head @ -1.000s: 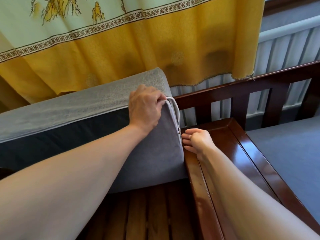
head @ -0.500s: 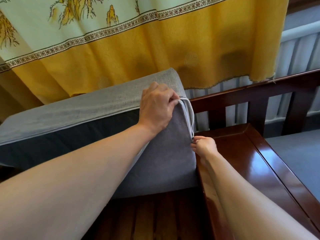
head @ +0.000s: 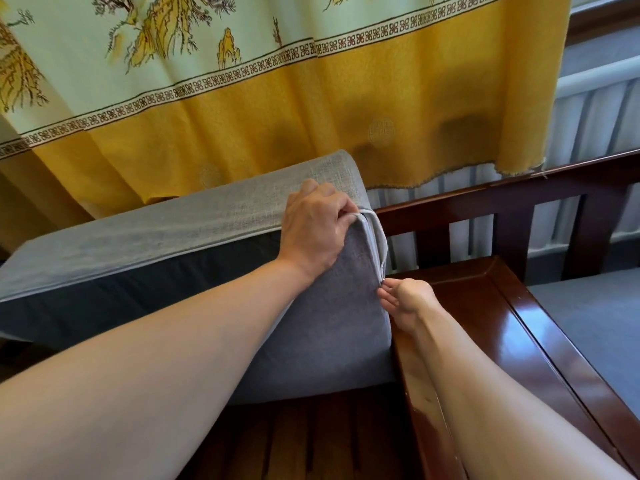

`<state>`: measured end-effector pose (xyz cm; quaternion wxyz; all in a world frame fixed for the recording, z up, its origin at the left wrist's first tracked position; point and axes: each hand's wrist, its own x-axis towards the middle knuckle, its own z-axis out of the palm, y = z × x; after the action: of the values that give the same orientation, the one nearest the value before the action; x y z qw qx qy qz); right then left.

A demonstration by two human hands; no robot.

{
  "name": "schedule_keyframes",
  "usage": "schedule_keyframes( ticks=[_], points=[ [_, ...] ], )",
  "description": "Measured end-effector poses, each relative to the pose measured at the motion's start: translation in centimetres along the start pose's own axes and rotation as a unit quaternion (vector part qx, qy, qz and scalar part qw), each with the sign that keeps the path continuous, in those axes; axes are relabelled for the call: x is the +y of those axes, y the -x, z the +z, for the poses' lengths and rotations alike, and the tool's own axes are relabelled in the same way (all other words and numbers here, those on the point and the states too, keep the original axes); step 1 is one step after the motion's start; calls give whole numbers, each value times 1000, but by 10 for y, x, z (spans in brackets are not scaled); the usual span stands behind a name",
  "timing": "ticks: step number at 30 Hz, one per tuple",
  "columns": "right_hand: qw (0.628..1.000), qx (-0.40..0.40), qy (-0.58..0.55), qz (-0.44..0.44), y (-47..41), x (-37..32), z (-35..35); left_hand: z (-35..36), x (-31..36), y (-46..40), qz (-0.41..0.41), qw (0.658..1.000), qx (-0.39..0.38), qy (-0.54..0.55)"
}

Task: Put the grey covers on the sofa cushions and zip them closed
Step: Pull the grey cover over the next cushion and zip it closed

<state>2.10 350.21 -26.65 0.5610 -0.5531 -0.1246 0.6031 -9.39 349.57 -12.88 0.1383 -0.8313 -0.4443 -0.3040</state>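
A long sofa cushion in a grey cover stands on edge on the wooden seat slats, leaning toward the curtain. My left hand grips the cover's top right corner, fingers curled over the seam. Down the cushion's right end runs the zip, its two white edges gaping apart near the top. My right hand pinches the zip at its lower part, where the small slider shows above my fingertips. The dark inner face of the cushion shows along the front left.
A glossy dark wooden armrest runs beside the cushion on the right. Another grey cushion lies on the seat beyond it. A yellow and pale green curtain hangs behind, with a radiator at the right.
My right hand rose from the armrest to the cushion's end and took hold of the zip. The left hand kept its grip on the corner.
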Motion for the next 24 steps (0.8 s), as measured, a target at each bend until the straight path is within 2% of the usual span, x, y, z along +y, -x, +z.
schedule_keyframes(
  ticks=[9, 14, 18, 21, 24],
  points=[
    [996, -21, -77, 45, 19, -12, 4, -1, 0, 1, 3, 1000, 3, 6],
    [996, -21, -89, 22, 42, -34, 15, -5, -1, -2, 0, 1000, -8, 14],
    [992, -75, -106, -1, 68, -60, 25, -9, 3, -3, 6, 1000, -24, -1],
    [991, -99, -82, -36, 85, -86, 33, -14, 5, -9, -3, 999, -39, -18],
    [995, -90, -17, -42, 95, -100, 34, -20, 4, -16, -3, 996, -66, -57]
  ],
)
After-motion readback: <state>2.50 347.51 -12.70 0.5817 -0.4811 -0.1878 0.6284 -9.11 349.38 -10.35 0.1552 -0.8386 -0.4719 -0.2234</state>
